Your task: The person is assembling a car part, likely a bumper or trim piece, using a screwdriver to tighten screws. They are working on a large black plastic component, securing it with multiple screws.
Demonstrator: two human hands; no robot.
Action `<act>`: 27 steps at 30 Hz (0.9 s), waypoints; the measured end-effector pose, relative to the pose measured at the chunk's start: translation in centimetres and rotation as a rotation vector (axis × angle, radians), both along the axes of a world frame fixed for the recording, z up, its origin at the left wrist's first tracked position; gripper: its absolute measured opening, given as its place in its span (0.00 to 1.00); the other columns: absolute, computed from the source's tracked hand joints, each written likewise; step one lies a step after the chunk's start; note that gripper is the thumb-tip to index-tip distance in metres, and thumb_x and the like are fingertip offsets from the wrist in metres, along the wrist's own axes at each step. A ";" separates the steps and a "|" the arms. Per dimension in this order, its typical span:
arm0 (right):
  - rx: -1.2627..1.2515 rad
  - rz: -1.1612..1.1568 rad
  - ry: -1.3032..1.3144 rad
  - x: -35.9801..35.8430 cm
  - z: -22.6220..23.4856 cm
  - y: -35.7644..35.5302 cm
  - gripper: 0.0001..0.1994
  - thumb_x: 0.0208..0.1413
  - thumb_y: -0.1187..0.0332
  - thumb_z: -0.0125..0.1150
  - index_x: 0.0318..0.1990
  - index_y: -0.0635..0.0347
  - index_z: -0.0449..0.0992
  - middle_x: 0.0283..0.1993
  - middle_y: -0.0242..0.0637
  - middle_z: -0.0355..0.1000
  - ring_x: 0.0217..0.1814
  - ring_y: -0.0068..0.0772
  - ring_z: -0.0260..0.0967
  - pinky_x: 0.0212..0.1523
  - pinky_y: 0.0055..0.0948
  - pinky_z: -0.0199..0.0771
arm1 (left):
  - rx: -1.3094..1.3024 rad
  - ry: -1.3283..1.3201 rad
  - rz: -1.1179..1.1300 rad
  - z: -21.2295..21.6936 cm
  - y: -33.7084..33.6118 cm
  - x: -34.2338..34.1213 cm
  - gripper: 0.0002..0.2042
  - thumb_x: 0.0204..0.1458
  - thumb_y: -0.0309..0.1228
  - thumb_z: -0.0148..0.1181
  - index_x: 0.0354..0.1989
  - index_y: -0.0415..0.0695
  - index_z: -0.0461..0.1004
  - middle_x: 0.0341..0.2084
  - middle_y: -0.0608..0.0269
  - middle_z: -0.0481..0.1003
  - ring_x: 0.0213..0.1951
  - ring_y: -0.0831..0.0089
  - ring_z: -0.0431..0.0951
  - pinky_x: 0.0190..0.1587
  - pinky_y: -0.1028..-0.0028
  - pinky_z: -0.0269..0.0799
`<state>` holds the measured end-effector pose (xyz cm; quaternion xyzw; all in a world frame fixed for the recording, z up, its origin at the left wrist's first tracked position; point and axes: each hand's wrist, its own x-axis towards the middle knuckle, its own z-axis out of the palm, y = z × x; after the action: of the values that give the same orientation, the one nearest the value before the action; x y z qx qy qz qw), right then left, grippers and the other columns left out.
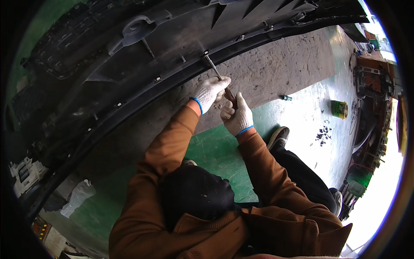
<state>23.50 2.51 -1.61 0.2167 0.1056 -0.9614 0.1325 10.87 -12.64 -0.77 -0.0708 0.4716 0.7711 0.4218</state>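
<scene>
A yellow-green can (339, 108) stands alone on the floor (302, 121), contents unseen. Both gloved hands, left hand (210, 91) and right hand (236, 115), clamp a screwdriver (220, 80) at the black bumper (142, 64) edge.

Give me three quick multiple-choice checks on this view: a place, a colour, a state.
1. Where is the screwdriver tip?
A. at the black bumper's edge
B. on the floor
C. in the can

2. What colour is the floor paint?
A. red
B. green
C. blue

3. How is the screwdriver held?
A. left hand only
B. both hands
C. lying loose

1 A: the screwdriver shaft ends on the bumper rim.
2 B: the floor shows green.
3 B: left hand and right hand grip it.
</scene>
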 end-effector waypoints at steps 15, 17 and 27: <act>1.218 -0.061 -0.182 -2.0 4.0 -5.5 0.25 0.75 0.51 0.52 0.66 0.63 0.71 0.41 0.34 0.74 0.33 0.23 0.65 0.37 0.26 0.70 | -0.278 0.220 -0.010 -1.2 0.1 0.0 0.15 0.63 0.45 0.67 0.37 0.44 0.81 0.18 0.78 0.65 0.21 0.87 0.59 0.24 0.79 0.52; 0.312 -0.026 -0.114 -1.0 2.5 -2.5 0.24 0.74 0.51 0.54 0.64 0.61 0.72 0.38 0.34 0.74 0.33 0.24 0.65 0.36 0.25 0.70 | -0.188 0.167 -0.059 -0.2 -0.4 -0.4 0.14 0.64 0.44 0.67 0.37 0.45 0.81 0.19 0.77 0.67 0.21 0.87 0.60 0.24 0.79 0.53; -0.064 0.035 0.076 -2.0 3.0 -3.1 0.21 0.74 0.58 0.54 0.66 0.60 0.72 0.42 0.33 0.76 0.38 0.23 0.72 0.40 0.28 0.76 | -0.145 0.015 -0.011 0.6 -0.9 -0.5 0.17 0.62 0.47 0.69 0.42 0.44 0.83 0.22 0.75 0.72 0.23 0.85 0.66 0.26 0.78 0.60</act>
<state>21.50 -0.57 1.42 0.1736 0.0833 -0.9695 0.1518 10.32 -13.50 -0.13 -0.0928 0.5298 0.7331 0.4162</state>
